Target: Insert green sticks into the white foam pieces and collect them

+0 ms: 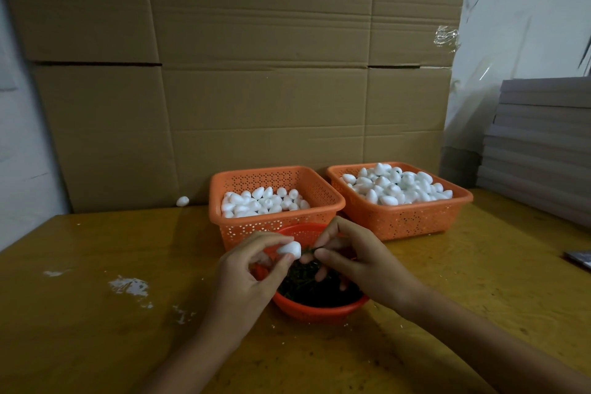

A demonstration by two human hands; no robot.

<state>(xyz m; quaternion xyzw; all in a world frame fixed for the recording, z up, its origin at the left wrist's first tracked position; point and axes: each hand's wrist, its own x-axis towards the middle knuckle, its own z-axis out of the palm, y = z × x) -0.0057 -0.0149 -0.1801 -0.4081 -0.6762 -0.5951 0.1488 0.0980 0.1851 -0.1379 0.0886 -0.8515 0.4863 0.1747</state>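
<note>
Nearest, the left hand point(246, 269) has its grip pinched on a white foam piece point(289, 249) over the red bowl point(316, 312) of green sticks point(307, 285); the right hand point(358, 262) has its grip pinched on one green stick point(309, 250), held against it. Behind on the tabletop point(96, 313), the left orange basket point(220, 224) and the right orange basket point(415, 221) hold foam pieces point(262, 201).

Two orange baskets point(256, 227) point(409, 217), one red bowl point(319, 311), two hands point(246, 275) point(358, 269), two foam pieces point(290, 248) point(182, 200) outside the baskets.
</note>
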